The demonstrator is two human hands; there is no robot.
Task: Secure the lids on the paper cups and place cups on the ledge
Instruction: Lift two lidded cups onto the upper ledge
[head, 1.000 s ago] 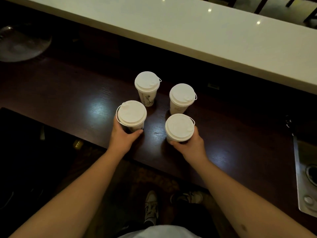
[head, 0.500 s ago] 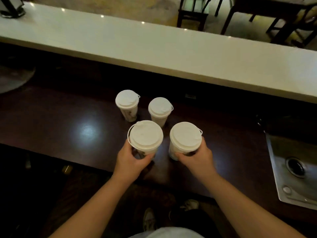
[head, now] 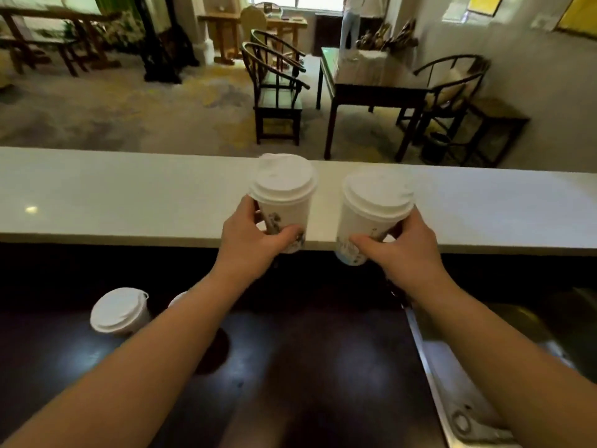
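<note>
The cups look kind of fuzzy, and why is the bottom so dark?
In the head view, the two held cups are smeared by motion blur; the white ledge catches bright window light, while the dark counter below sits in shade with only dim glare patches, and the wide lens bends the edges.

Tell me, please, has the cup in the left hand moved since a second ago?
Yes: the cup in the left hand rose off the dark counter toward the white ledge.

Bright daylit room beyond, dark foreground counter [head: 307,367]; motion blur, perhaps wide-angle edge bending.
</note>
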